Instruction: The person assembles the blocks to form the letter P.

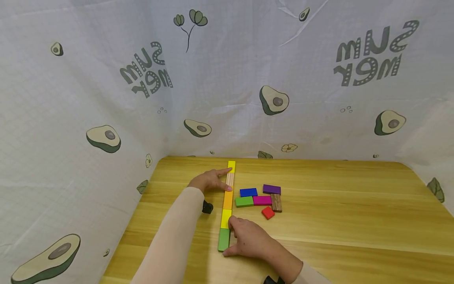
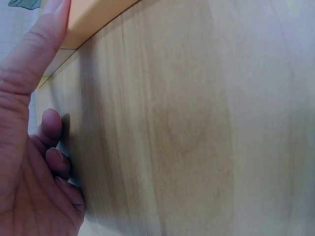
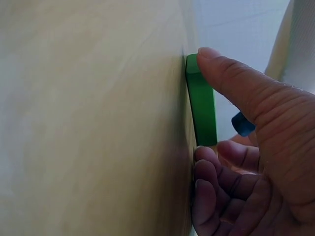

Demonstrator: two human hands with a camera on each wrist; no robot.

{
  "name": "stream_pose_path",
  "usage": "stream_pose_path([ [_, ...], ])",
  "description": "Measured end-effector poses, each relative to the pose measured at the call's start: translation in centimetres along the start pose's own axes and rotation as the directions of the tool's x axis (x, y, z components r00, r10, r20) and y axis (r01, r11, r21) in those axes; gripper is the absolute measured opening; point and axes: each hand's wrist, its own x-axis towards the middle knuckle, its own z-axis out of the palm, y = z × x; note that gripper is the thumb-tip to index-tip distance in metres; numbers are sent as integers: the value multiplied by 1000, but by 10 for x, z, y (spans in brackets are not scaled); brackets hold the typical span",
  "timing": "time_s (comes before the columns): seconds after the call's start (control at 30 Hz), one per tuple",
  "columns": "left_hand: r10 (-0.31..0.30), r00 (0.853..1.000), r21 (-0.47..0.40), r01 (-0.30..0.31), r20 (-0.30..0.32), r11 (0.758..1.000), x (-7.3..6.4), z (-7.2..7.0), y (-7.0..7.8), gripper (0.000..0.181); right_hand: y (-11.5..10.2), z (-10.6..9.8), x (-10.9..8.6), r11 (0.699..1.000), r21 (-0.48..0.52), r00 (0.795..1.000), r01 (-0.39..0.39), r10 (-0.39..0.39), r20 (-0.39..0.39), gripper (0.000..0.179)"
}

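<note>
A straight row of rectangular blocks runs away across the wooden table: green (image 1: 224,240) nearest, then yellow (image 1: 225,219), orange (image 1: 228,202), striped pale wood (image 1: 230,180) and another yellow (image 1: 231,163) at the far end. My left hand (image 1: 208,180) reaches over from the left, its straight index finger touching the far yellow block. Its thumb rests at the orange block's far end. On the near right side, my right hand (image 1: 252,238) holds the green block, thumb against its near end. Its curled fingers lie beside the yellow block's right edge.
Right of the row lie loose blocks: blue (image 1: 248,192), another green (image 1: 244,202), magenta (image 1: 262,200), purple (image 1: 271,189), dark wood (image 1: 276,202) and a small red square (image 1: 268,213). A printed white curtain (image 1: 227,79) hangs behind and left of the table (image 1: 337,221).
</note>
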Motion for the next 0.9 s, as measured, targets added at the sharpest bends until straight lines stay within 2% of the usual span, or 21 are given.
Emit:
stream_pose_path([
  [0.4, 3, 1000, 3, -3, 1, 1000, 0, 1, -1, 91, -1, -1, -1, 1000, 20, 1000, -10, 10, 4, 65],
  [0.5, 5, 1000, 12, -5, 2, 1000, 0, 1, -1, 92, 1, -2, -2, 998, 67, 1000, -21, 20, 22, 67],
  [0.63, 7, 1000, 7, -7, 7, 1000, 1, 0, -2, 92, 6, -6, -6, 983, 176, 999, -47, 43, 25, 63],
  [0.8, 5, 1000, -8, -5, 14, 1000, 0, 0, -2, 91, 16, -17, -15, 969, 229, 993, -87, 104, -62, 51],
  [0.9, 17, 1000, -2, -17, 15, 1000, 0, 0, -2, 90, 25, -27, -21, 967, 209, 971, -147, 181, -156, 44],
])
